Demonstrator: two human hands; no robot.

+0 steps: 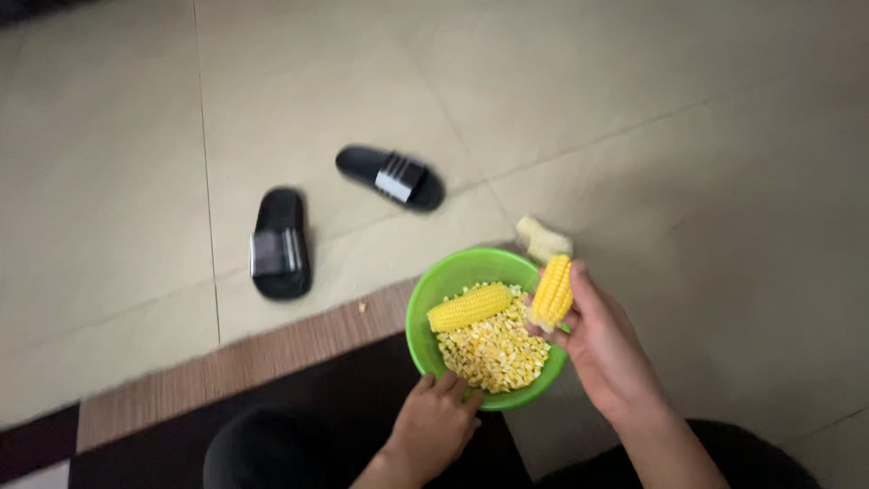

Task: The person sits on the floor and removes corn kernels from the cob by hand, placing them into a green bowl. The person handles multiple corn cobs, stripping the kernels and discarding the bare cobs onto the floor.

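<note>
Corn cob [552,292] is gripped upright in the right hand [605,349], over the green bowl [434,290] of loose kernels [493,351]. Left hand [436,421] clasps the near rim. Advise steadying the bowl and keeping the cob above it, so kernels land inside.

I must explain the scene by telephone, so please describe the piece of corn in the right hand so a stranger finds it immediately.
Find the round green plastic bowl of loose yellow kernels on the floor. At its right rim, the right hand holds a short yellow corn cob piece. Unlike the cob lying inside the bowl, it stands upright in the fingers.
</note>
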